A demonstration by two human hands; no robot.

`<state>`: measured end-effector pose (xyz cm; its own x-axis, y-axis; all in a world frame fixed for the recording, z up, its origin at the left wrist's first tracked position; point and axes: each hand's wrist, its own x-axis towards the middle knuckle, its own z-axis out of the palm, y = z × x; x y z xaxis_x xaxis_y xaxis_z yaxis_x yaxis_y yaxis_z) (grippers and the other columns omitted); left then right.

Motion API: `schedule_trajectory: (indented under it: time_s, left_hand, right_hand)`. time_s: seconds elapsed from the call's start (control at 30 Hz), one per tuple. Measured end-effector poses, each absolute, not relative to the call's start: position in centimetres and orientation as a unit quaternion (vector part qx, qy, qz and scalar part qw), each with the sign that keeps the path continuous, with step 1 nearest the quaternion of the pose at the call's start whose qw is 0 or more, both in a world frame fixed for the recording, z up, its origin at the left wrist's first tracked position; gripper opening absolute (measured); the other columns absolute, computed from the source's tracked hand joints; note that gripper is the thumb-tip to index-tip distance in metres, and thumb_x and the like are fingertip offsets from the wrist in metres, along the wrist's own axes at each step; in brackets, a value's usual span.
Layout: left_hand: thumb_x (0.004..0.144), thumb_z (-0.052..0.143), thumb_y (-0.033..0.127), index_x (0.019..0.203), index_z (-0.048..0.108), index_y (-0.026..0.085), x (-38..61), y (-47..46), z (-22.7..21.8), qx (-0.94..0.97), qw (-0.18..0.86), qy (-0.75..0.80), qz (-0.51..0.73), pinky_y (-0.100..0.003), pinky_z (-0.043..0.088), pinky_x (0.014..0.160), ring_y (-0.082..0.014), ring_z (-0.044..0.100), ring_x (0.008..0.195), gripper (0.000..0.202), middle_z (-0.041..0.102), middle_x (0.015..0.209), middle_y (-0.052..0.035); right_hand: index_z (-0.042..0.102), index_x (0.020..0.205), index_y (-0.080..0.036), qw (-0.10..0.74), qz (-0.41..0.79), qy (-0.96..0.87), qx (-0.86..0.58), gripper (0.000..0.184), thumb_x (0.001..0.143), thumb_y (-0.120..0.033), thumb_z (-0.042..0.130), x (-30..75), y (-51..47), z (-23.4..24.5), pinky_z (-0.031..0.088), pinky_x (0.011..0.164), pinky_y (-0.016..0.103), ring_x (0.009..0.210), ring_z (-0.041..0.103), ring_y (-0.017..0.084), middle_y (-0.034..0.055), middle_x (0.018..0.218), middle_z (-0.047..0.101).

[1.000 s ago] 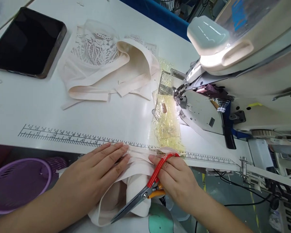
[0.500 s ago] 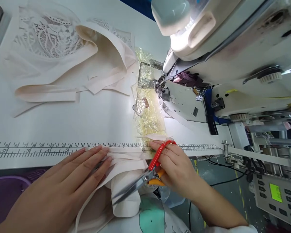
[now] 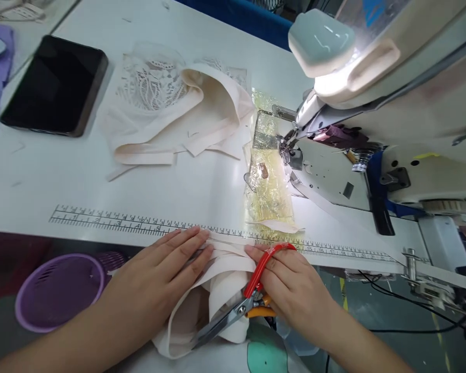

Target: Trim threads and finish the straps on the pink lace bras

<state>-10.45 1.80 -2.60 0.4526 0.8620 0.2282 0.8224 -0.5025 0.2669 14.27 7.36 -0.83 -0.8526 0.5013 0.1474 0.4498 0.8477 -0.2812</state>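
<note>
My left hand (image 3: 171,280) lies with its fingers stretched out over the edge of a cream fabric piece (image 3: 227,264), at the table's front edge. The fabric hangs down in folds toward my lap. In my right hand (image 3: 291,285) is a pair of scissors (image 3: 241,310) with a red and an orange handle, its blades pointing down and left across the fabric. My right fingertips touch the fabric's right end, beside the printed ruler tape (image 3: 140,224). Another cream piece with white lace (image 3: 217,119) rests folded farther back on the table.
A sewing machine (image 3: 326,160) with its lamp lit stands at the right, a yellow taped plate (image 3: 270,191) beside its needle area. A black phone (image 3: 54,85) lies at the left back, near purple cloth (image 3: 0,67). Below the table edge is a purple basket (image 3: 60,290).
The view has shifted left and drawn back, bringing the phone and more of the basket in. My right fingertips have come onto the fabric's end; the left hand still rests on it.
</note>
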Motion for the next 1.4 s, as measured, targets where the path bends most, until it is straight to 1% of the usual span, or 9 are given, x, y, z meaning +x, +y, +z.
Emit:
schedule_trajectory:
  time_s: [0.13,0.43,0.57,0.7,0.8,0.87,0.97,1.17,1.4]
  left_hand:
    - [0.088,0.037,0.017,0.114,0.056,0.019,-10.6,1.7,-2.8,0.845,0.058,0.500,0.181,-0.033,0.030,0.106,-0.0169,0.044,0.120,0.033,0.054,0.125,-0.0058]
    - [0.088,0.033,0.017,0.113,0.056,0.018,-10.2,1.8,-2.7,0.846,0.038,0.499,0.184,-0.035,0.035,0.102,-0.0186,0.044,0.120,0.034,0.055,0.122,-0.0071]
    - [0.088,0.030,0.014,0.112,0.056,0.018,-10.0,2.0,-2.5,0.849,0.020,0.498,0.178,-0.034,0.036,0.101,-0.0177,0.046,0.118,0.035,0.057,0.119,-0.0064]
    - [0.087,0.033,0.017,0.112,0.056,0.016,-10.1,2.1,-2.4,0.855,0.014,0.490,0.171,-0.035,0.033,0.103,-0.0204,0.047,0.116,0.034,0.057,0.120,-0.0094]
    - [0.086,0.034,0.019,0.117,0.052,0.016,-10.2,2.1,-2.7,0.856,0.036,0.489,0.167,-0.038,0.030,0.104,-0.0224,0.045,0.119,0.036,0.053,0.124,-0.0104]
    - [0.084,0.037,0.020,0.120,0.050,0.020,-10.2,2.1,-2.8,0.846,0.075,0.502,0.163,-0.039,0.029,0.105,-0.0224,0.043,0.121,0.037,0.051,0.128,-0.0083]
    - [0.083,0.041,0.021,0.120,0.049,0.022,-10.1,2.1,-2.7,0.834,0.118,0.516,0.158,-0.040,0.028,0.106,-0.0223,0.041,0.123,0.038,0.049,0.130,-0.0058]
    - [0.087,0.038,0.020,0.117,0.052,0.022,-9.8,2.1,-2.1,0.826,0.128,0.524,0.163,-0.038,0.026,0.107,-0.0204,0.043,0.122,0.034,0.053,0.127,-0.0043]
    - [0.087,0.039,0.022,0.114,0.055,0.021,-9.7,2.3,-1.8,0.841,0.094,0.513,0.144,-0.038,0.028,0.105,-0.0218,0.046,0.118,0.032,0.055,0.124,-0.0045]
  right_hand:
    - [0.060,0.104,-0.007,0.111,0.108,-0.955,-0.252,0.024,0.087,-0.009,0.042,14.2,7.1,-0.9,0.050,0.078,0.033,0.099,0.057,0.020,0.0084,0.116,0.060]
    - [0.061,0.102,-0.007,0.113,0.101,-0.953,-0.264,0.026,0.087,-0.007,0.039,14.0,7.1,-1.0,0.048,0.084,0.036,0.101,0.056,0.021,0.0099,0.115,0.061]
    - [0.062,0.093,-0.008,0.119,0.100,-0.954,-0.258,0.024,0.086,-0.006,0.040,14.1,7.0,-1.0,0.049,0.081,0.036,0.099,0.056,0.021,0.0089,0.116,0.060]
    - [0.061,0.098,-0.009,0.102,0.104,-0.954,-0.262,0.022,0.088,-0.010,0.041,14.1,7.1,-1.0,0.048,0.081,0.036,0.101,0.055,0.022,0.0085,0.118,0.059]
    - [0.061,0.097,-0.010,0.101,0.105,-0.954,-0.263,0.021,0.089,-0.014,0.041,14.2,7.3,-1.0,0.048,0.082,0.035,0.100,0.055,0.021,0.0072,0.119,0.059]
    - [0.061,0.094,-0.011,0.109,0.101,-0.953,-0.264,0.020,0.090,-0.015,0.041,14.3,7.4,-1.1,0.048,0.081,0.034,0.098,0.056,0.020,0.0064,0.117,0.059]
    - [0.060,0.091,-0.011,0.118,0.096,-0.952,-0.264,0.021,0.090,-0.015,0.039,14.3,7.7,-1.2,0.048,0.079,0.033,0.094,0.056,0.019,0.0069,0.114,0.061]
    - [0.059,0.081,-0.010,0.129,0.094,-0.951,-0.264,0.024,0.090,-0.012,0.037,14.2,7.9,-0.9,0.048,0.074,0.031,0.087,0.058,0.017,0.0084,0.094,0.066]
    - [0.060,0.083,-0.010,0.131,0.090,-0.950,-0.268,0.025,0.091,-0.011,0.036,14.1,7.9,-0.8,0.048,0.074,0.032,0.086,0.058,0.018,0.0074,0.088,0.066]
